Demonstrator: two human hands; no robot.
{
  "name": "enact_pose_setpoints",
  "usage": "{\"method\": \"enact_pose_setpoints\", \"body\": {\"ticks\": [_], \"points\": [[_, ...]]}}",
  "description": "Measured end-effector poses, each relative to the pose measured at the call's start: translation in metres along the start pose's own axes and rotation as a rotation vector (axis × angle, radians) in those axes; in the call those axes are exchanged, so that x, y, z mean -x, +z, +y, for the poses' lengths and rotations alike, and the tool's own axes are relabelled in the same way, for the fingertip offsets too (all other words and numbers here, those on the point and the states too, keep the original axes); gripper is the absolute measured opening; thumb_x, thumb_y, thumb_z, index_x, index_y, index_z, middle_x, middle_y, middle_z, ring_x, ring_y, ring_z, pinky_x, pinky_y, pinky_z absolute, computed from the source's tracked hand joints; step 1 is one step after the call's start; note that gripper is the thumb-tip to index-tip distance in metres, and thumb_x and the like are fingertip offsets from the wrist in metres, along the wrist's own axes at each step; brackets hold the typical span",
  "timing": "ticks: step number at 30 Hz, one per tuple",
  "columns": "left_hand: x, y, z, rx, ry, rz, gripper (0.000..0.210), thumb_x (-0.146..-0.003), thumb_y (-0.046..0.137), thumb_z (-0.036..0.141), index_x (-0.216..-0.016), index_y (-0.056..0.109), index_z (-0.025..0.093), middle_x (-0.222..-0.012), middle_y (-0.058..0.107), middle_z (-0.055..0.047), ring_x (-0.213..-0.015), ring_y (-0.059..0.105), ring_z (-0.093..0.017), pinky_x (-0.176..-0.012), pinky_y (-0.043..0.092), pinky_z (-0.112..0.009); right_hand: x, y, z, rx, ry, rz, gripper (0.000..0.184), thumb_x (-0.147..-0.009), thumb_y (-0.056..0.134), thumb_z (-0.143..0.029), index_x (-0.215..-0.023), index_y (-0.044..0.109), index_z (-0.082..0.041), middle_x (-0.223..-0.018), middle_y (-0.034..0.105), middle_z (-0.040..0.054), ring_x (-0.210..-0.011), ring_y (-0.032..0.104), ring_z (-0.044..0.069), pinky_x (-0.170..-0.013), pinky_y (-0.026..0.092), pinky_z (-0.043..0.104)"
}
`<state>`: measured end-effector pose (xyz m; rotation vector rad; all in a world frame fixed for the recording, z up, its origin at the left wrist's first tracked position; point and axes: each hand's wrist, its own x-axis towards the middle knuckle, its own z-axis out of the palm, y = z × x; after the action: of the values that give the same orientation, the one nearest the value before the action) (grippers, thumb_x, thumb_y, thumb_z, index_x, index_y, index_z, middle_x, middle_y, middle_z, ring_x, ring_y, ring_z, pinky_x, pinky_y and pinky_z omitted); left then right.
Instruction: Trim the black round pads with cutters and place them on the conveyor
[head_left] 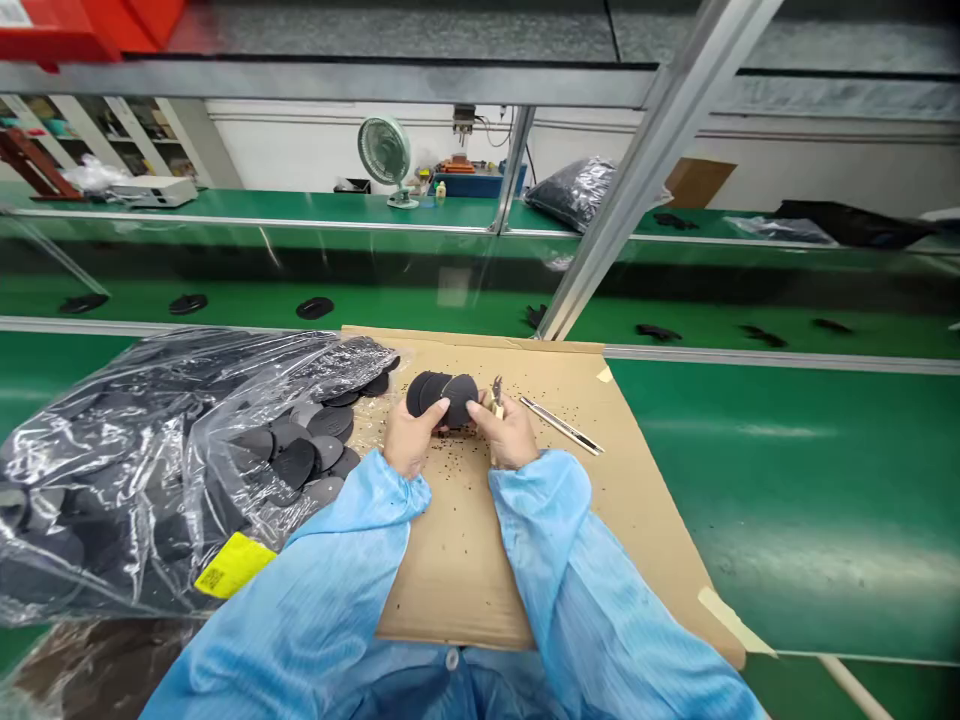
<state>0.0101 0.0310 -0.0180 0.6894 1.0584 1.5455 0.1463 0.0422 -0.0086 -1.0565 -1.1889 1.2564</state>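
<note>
Several thin black round discs [441,398] are fanned out between my hands above the cardboard sheet [450,560]. My left hand [411,438] is closed on their left side, with the thumb across the lower edge. My right hand [511,432] pinches the right end of the fan with its thumb. It also holds small nippers [496,392], their jaws pointing up and away from me. The fingers behind the discs are hidden. Tiny black scraps lie scattered on the cardboard beneath and around both hands.
Left of the cardboard, an opened clear plastic bag [150,440] spills more discs [326,450] and bears a yellow label [235,565]. A slim knife-like tool [562,425] lies on the right. Beyond, black parts sit along the green belt [420,310]. A slanted metal post [630,180] stands ahead.
</note>
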Motion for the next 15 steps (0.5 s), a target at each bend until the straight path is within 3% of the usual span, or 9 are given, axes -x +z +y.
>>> {"method": "enact_pose_setpoints", "body": {"ticks": [4,15], "points": [[0.0027,-0.0006,0.0027,0.028,-0.009,-0.058,0.056,-0.059,0.082,0.033,-0.11,0.063,0.017,-0.1,0.071,-0.007,-0.082,0.067,-0.02,-0.061,0.055,-0.027,0.0024,-0.0027,-0.0014,0.329,-0.145,0.054,0.027,-0.071,0.065,-0.042,-0.079,0.062,-0.017,-0.064,0.055,-0.0019,-0.06,0.047,0.013,-0.061,0.04,0.026],[0.0078,0.0017,0.0073,0.052,-0.023,-0.093,0.055,-0.06,0.082,0.032,-0.11,0.063,0.018,-0.111,0.068,-0.009,-0.098,0.065,-0.024,-0.083,0.054,-0.036,0.0067,-0.0011,-0.0052,0.406,-0.212,0.003,0.021,-0.074,0.059,-0.039,-0.075,0.059,-0.018,-0.065,0.053,-0.0014,-0.062,0.047,0.014,-0.061,0.039,0.026]]}}
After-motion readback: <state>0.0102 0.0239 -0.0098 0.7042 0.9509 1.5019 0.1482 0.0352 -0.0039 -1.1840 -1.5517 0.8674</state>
